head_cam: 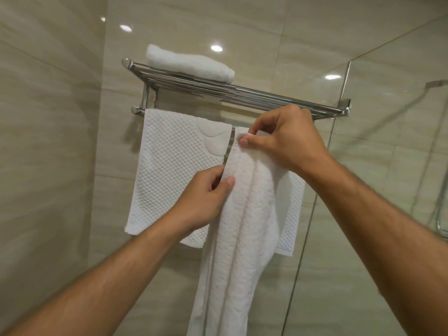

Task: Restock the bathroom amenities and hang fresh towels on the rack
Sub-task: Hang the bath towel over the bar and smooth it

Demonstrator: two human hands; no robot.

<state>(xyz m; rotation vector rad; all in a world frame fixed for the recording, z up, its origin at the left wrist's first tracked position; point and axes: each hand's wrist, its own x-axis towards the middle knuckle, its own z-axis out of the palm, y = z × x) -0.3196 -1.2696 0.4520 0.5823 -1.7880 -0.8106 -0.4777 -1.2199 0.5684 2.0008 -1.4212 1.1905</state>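
At centre frame our right hand pinched the towel at its top, by the rack; our left hand pinched its left edge lower, beside the hanging mat.

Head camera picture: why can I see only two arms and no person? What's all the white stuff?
The camera sits on the person's head, so you see their arms as they do. No machine, just bare hands. On the wall is a shiny metal rack. A folded towel lies on its top shelf, and a bumpy white towel hangs from the bar below. Both hands hold a long fluffy towel: the right hand pinches its top end near the bar, the left hand pinches its edge lower down. The rest dangles past the bottom of the picture.
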